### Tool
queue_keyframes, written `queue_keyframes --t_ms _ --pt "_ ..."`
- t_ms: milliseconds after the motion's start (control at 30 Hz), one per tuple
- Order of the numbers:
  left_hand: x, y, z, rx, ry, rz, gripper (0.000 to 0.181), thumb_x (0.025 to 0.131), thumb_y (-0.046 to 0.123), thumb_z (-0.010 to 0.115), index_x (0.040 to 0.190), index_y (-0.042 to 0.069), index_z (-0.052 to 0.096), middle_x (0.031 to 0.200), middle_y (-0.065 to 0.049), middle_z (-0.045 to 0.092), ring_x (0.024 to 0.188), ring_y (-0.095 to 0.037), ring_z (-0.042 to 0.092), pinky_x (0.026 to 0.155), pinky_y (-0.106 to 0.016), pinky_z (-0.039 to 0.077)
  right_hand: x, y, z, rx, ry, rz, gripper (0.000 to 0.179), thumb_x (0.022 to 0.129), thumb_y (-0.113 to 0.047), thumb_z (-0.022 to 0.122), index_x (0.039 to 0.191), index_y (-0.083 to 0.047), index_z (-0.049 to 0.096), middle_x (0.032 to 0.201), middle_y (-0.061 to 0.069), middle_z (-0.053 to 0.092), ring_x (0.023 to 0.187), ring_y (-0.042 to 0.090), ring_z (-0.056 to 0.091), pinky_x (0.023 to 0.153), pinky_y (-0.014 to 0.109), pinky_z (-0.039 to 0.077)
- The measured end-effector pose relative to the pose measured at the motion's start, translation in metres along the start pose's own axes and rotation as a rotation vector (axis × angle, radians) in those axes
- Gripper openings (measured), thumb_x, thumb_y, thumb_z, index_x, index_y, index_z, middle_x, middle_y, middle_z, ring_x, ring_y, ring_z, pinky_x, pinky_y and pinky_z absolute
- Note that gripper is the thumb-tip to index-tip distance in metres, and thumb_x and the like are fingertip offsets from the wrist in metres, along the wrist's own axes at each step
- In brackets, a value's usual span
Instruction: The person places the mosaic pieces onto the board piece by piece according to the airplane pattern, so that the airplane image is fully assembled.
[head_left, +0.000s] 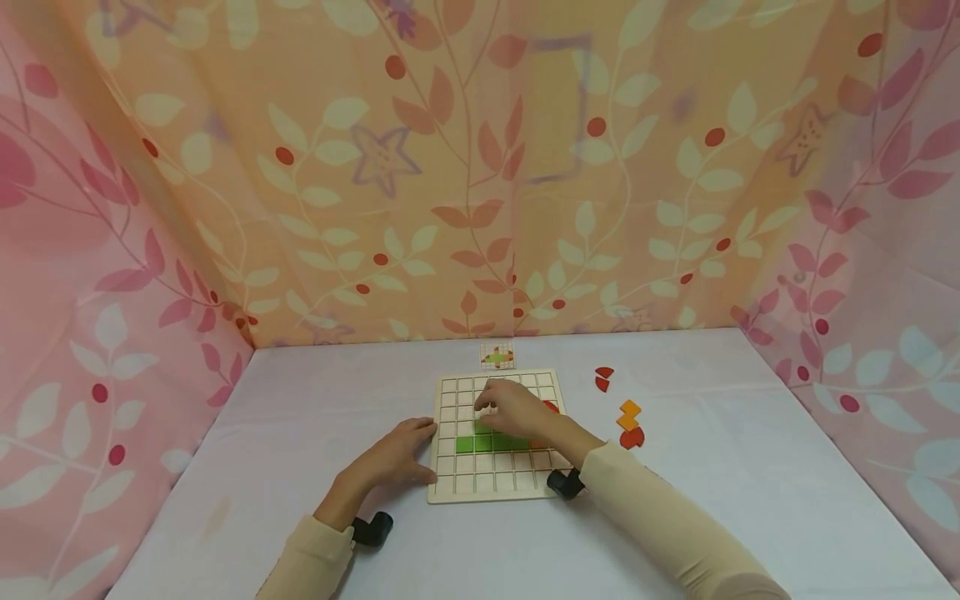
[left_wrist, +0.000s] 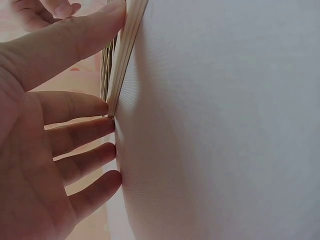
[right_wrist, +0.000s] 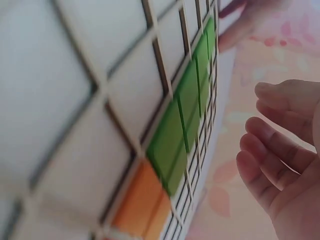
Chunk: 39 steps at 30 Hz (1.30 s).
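Note:
A square wooden grid board [head_left: 453, 485] lies on the white-covered table. A row of green tiles [head_left: 474, 444] fills part of its middle, with an orange tile [head_left: 538, 444] at the row's right end. More green shows just below my right hand [head_left: 517, 407], which hovers over the board with loosely bent fingers; I see nothing held in it. A red piece [head_left: 551, 407] on the board is partly hidden behind that hand. At the board's left edge, my left hand [head_left: 396, 454] touches the side with thumb and fingers fairly straight and spread.
Behind the board lies a small pattern card [head_left: 497, 357]. To the right are loose red pieces [head_left: 602, 384], orange tiles [head_left: 628, 416] and another red piece [head_left: 632, 437]. Patterned cloth walls [head_left: 465, 208] enclose the table's back and sides.

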<state>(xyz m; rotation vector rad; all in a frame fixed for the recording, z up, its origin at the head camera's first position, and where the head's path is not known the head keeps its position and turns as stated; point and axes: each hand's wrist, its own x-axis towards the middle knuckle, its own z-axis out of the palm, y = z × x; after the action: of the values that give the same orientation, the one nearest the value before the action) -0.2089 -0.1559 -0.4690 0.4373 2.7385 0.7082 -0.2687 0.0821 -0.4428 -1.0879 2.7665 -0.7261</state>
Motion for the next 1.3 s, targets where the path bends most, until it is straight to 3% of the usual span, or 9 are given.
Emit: queue_keyframes --t_ms 333,700,967,1200,1300 --pt "-0.002 0.001 -0.001 0.006 0.003 0.0 0.084 0.075 0.024 0.084 0.144 -0.002 0.044 0.153 -0.016 0.039 0.145 -0.035 0.032 0.117 -0.05 0.031 -0.008 0.03 -0.037 0.04 0.028 0.072 0.02 0.087 -0.011 0.07 0.105 -0.002 0.074 0.097 0.007 0.066 0.087 0.018 0.062 0.079 0.034 0.054" --pt "-0.001 -0.001 0.0 0.012 -0.006 -0.004 0.085 0.074 0.024 0.084 0.144 -0.001 0.044 0.153 -0.015 0.039 0.145 -0.035 0.032 0.116 -0.051 0.031 -0.027 0.082 -0.069 0.071 0.103 0.186 0.022 0.085 -0.009 0.071 0.104 0.001 0.073 0.098 0.011 0.071 0.092 0.026 0.062 0.082 0.039 0.052" --pt "-0.001 -0.001 0.0 0.003 -0.001 0.002 0.085 0.074 0.023 0.085 0.143 -0.002 0.044 0.153 -0.016 0.04 0.144 -0.036 0.033 0.116 -0.051 0.031 -0.042 0.119 -0.076 0.073 0.112 0.258 0.024 0.084 -0.009 0.07 0.106 0.0 0.072 0.102 0.014 0.07 0.095 0.028 0.061 0.083 0.039 0.051" --pt "0.0 -0.002 0.002 0.011 0.0 0.005 0.085 0.074 0.024 0.085 0.143 -0.002 0.044 0.152 -0.015 0.04 0.144 -0.035 0.033 0.116 -0.05 0.032 -0.053 0.141 -0.075 0.098 0.072 0.366 0.025 0.085 -0.008 0.068 0.108 0.002 0.071 0.097 0.015 0.066 0.084 0.023 0.055 0.07 0.029 0.049" --pt "0.0 -0.002 0.001 0.014 0.001 0.007 0.084 0.074 0.024 0.085 0.144 -0.002 0.044 0.153 -0.015 0.04 0.144 -0.034 0.033 0.116 -0.049 0.032 -0.057 0.148 -0.073 0.092 0.068 0.377 0.023 0.085 -0.006 0.068 0.106 0.002 0.071 0.096 0.013 0.068 0.081 0.021 0.056 0.074 0.03 0.05"
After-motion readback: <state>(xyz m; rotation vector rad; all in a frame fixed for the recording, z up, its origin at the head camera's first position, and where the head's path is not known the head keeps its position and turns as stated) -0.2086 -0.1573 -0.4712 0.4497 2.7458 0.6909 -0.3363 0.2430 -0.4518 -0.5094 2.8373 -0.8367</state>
